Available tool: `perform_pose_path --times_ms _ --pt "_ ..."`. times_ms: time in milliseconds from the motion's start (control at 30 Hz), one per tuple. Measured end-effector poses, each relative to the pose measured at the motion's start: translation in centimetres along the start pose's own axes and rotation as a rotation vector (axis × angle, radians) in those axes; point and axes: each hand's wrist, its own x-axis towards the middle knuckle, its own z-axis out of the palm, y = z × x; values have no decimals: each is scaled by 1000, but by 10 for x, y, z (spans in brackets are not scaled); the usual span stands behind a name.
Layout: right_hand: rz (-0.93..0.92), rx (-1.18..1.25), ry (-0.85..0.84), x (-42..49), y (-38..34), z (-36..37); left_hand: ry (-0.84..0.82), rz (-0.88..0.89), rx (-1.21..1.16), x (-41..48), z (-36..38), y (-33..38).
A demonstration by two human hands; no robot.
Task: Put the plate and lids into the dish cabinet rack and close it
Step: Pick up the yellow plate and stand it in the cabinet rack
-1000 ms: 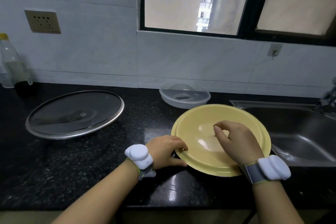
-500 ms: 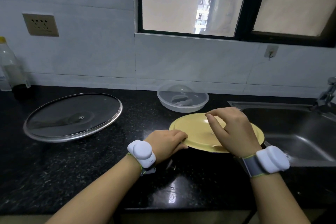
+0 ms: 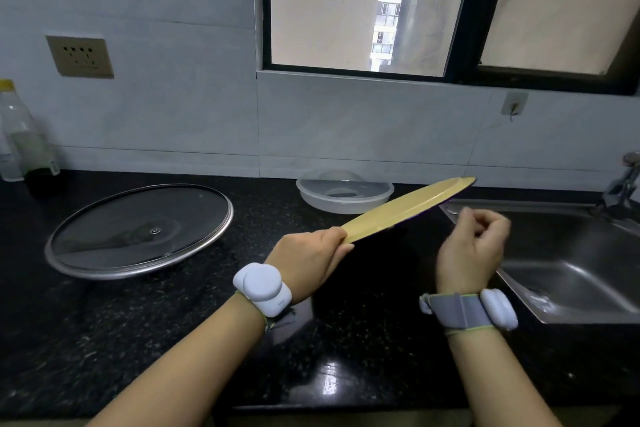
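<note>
My left hand (image 3: 310, 258) grips the near edge of the yellow plate (image 3: 405, 210), which is lifted off the black counter and seen almost edge-on, its far rim tilted up to the right. My right hand (image 3: 472, 248) hovers just below and right of the plate, fingers loosely curled, holding nothing. A large glass pan lid (image 3: 138, 230) with a metal rim lies flat on the counter at the left. A clear plastic lid (image 3: 344, 194) lies by the back wall, behind the plate. The dish cabinet rack is out of view.
A steel sink (image 3: 568, 263) fills the right side, with a tap (image 3: 623, 184) at its far corner. A bottle (image 3: 24, 139) stands at the far left against the tiled wall. A window sits above the counter (image 3: 173, 333).
The plate has been lifted off the counter and tipped to nearly edge-on. My right hand has let go of it and dropped away to the right; my left hand still holds the rim.
</note>
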Motion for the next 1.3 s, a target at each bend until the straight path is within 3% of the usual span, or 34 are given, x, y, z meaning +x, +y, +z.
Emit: perform_pose_path --times_ms 67,200,367,567,967,1300 --pt "221 -50 -70 7 16 4 4 0 15 0 -5 2" --pt "379 -325 -420 11 40 11 6 -1 15 -1 -13 5" --pt "596 16 -568 6 48 18 -12 -20 -62 -2 -24 8" --pt "519 132 -576 -1 38 19 -23 -83 -184 -4 -42 13" --pt "375 4 -649 -5 -2 12 -66 -219 -586 -3 -91 46" --pt "433 67 -790 -18 -26 -16 -149 -325 -982 -2 -137 83"
